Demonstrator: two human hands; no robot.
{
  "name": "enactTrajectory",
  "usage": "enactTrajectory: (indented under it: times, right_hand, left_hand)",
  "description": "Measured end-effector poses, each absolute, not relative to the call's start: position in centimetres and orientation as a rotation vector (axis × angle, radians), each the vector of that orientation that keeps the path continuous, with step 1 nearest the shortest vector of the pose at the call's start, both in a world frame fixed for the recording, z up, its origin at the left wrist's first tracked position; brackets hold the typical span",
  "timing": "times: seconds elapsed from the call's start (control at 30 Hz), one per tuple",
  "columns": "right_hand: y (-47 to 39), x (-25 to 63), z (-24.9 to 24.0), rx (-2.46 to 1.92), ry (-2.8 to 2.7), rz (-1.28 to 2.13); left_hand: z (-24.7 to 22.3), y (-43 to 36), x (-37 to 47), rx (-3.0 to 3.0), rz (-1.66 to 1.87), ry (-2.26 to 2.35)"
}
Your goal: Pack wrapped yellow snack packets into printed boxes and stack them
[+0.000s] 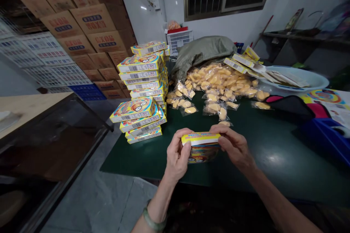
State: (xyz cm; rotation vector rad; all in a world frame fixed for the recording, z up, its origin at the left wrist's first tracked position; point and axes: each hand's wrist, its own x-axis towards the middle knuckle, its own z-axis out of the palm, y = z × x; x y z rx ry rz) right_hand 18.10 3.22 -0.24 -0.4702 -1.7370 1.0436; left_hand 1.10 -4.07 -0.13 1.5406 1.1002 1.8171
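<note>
Between my two hands a colourful yellow box is held above the front edge of the green table, its narrow yellow-and-white side facing up. My left hand grips the box's left end, thumb on the near face. At the right end, the fingers and thumb of my right hand close on the upper edge. Just beyond the box lie several clear-wrapped yellow pieces. To the left rises a stack of similar printed boxes, with a shorter pile in front of it.
Wrapped pieces spill from a grey-green sack at the back. Flat cartons lie across a light-blue basin. A blue bin stands at the right. Brown cartons are piled at the left, beside a wooden-topped table.
</note>
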Motion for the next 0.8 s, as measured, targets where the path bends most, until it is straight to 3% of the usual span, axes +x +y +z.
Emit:
enactTrajectory:
  times: [0.2,0.53,0.8]
  right_hand:
    - [2.4,17.9,0.2,-0.490,-1.678,0.956]
    - [1.9,18.2,-0.9,-0.440,-1.617,0.941]
    - [2.0,18.9,0.3,-0.495,-1.841,0.635]
  left_hand:
    - [0.4,-4.0,1.0,1.624,1.876,1.177]
    - [3.0,-4.3,-2.0,2.589,1.503,1.235]
    - [3.9,-4.8,-2.4,2.840,1.221,1.183]
